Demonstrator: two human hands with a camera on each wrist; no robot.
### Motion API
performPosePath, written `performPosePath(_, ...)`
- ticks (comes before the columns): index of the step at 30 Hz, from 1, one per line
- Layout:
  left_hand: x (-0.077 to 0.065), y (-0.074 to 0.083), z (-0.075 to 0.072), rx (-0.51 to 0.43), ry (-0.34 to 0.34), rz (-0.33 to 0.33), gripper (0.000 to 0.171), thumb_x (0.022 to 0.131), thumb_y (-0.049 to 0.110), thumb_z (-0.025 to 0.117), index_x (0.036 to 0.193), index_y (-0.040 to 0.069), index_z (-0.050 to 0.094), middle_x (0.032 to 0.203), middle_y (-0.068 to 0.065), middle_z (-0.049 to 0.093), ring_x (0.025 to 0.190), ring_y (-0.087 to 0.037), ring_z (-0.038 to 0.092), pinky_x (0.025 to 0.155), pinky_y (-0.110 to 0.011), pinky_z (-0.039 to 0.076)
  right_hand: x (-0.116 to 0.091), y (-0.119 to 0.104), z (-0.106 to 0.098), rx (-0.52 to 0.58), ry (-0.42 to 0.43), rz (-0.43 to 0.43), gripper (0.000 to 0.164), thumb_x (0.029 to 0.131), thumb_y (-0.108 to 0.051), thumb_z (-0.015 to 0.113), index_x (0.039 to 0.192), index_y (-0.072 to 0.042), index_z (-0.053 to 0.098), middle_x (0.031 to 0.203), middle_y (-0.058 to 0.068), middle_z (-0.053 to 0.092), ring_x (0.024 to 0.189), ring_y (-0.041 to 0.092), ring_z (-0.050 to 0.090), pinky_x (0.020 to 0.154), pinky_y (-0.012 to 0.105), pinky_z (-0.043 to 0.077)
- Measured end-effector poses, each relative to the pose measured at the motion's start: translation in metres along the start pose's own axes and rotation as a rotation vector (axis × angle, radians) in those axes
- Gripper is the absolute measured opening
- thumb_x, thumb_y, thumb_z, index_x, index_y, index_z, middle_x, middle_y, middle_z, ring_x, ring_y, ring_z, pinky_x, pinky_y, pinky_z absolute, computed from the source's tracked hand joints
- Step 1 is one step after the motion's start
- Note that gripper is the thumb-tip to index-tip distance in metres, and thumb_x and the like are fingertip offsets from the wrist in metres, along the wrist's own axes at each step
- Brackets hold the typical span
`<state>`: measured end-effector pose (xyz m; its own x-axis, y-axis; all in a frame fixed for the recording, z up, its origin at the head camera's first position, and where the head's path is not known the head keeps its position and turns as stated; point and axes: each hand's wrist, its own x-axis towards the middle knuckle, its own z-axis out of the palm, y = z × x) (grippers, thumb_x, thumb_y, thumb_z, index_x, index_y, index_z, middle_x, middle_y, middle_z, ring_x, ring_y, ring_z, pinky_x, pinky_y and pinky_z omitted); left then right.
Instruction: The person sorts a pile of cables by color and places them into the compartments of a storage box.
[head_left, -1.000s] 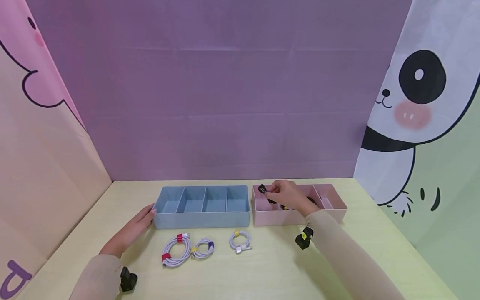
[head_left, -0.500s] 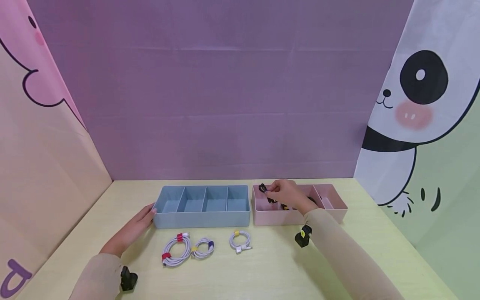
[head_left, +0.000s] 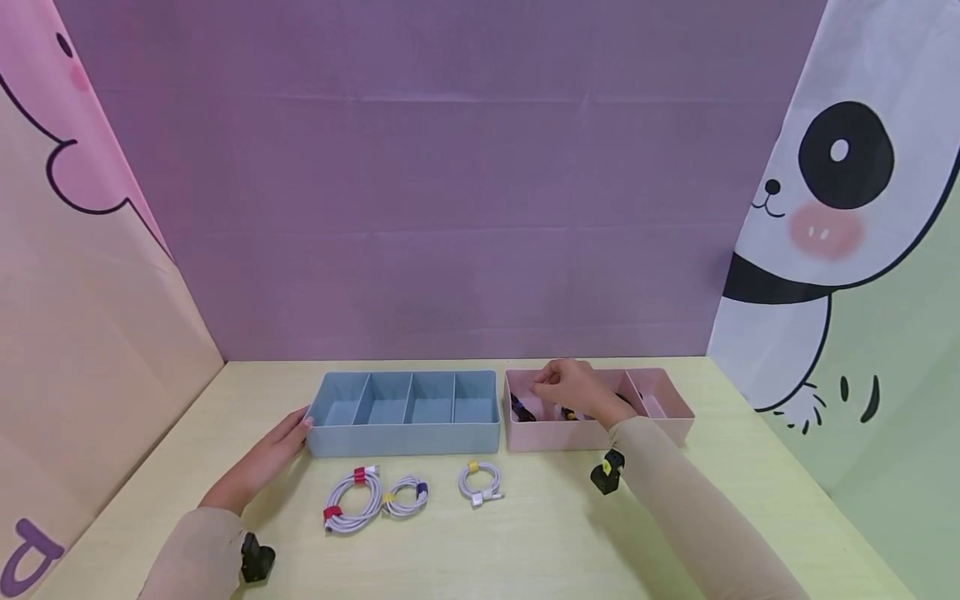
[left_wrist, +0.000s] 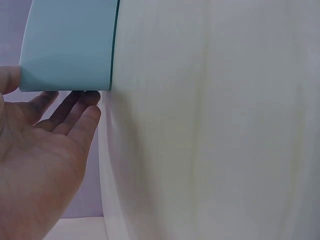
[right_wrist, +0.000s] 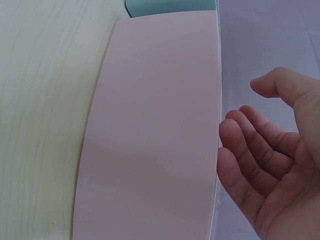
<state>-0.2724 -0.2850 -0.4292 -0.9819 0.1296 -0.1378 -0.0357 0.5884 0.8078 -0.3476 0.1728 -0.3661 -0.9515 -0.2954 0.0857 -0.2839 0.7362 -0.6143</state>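
Note:
My left hand (head_left: 264, 461) rests against the left end of a blue divided box (head_left: 405, 440); in the left wrist view its fingertips meet the box's end wall and the thumb is at the rim. My right hand (head_left: 576, 388) is over the large compartment of a pink box (head_left: 555, 435). Its fingers are loosely bent, with thumb apart and nothing between them in the right wrist view. A coiled black cable (head_left: 522, 409) lies at that compartment's left end. Another dark cable with a yellow band (head_left: 569, 413) lies beside it, partly hidden by my right hand.
Before the boxes lie a large white coiled cable with red ties (head_left: 352, 502), a smaller white coil with yellow and purple ties (head_left: 406, 497), and a white coil with a yellow tie (head_left: 480, 483). A purple backdrop (head_left: 465, 208) stands behind the table.
My right hand has let go of the black cable, which has dropped from the fingertips into the left end of the pink box. The left hand has stayed in place.

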Motion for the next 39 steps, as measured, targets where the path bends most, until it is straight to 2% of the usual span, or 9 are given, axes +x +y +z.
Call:
performPosePath(11,0.000,0.000,0.000,0.005,0.003,-0.014,0.078,0.107,0.054,0.026,0.159,0.002,0.001,0.162,-0.031,0.001,0.146,-0.054,0.001,0.112,-0.072,0.006,-0.003,0.003,0.002,0.015,-0.016,-0.035,0.018,0.094,-0.024,0.069,0.102,-0.008,0.071,0.088,-0.001,0.068,0.078,0.014,0.062,0.070,0.031,0.055)
performPosePath(24,-0.002,0.001,0.000,0.004,0.003,-0.036,0.080,0.106,0.057,0.026,0.160,0.003,0.000,0.162,-0.030,-0.001,0.146,-0.055,-0.002,0.110,-0.074,0.004,-0.011,0.000,0.004,0.046,-0.039,-0.024,0.019,0.095,-0.022,0.069,0.106,-0.006,0.070,0.093,0.002,0.067,0.079,0.019,0.063,0.068,0.031,0.057)
performPosePath(34,-0.001,0.001,0.000,-0.005,0.007,-0.024,0.079,0.107,0.055,0.027,0.160,0.002,0.001,0.162,-0.030,-0.001,0.146,-0.054,-0.002,0.111,-0.073,0.004,-0.019,-0.009,0.007,0.102,-0.042,-0.116,0.014,0.092,-0.015,0.070,0.101,-0.004,0.071,0.087,0.001,0.068,0.075,0.021,0.066,0.065,0.029,0.056)
performPosePath(39,-0.002,0.001,0.000,-0.006,0.007,-0.026,0.079,0.107,0.055,0.027,0.160,0.002,0.001,0.162,-0.030,-0.001,0.146,-0.053,-0.002,0.111,-0.073,0.004,-0.022,-0.010,0.009,0.079,-0.030,-0.171,0.012,0.092,-0.014,0.071,0.100,-0.005,0.073,0.084,-0.001,0.068,0.072,0.014,0.064,0.064,0.028,0.056)
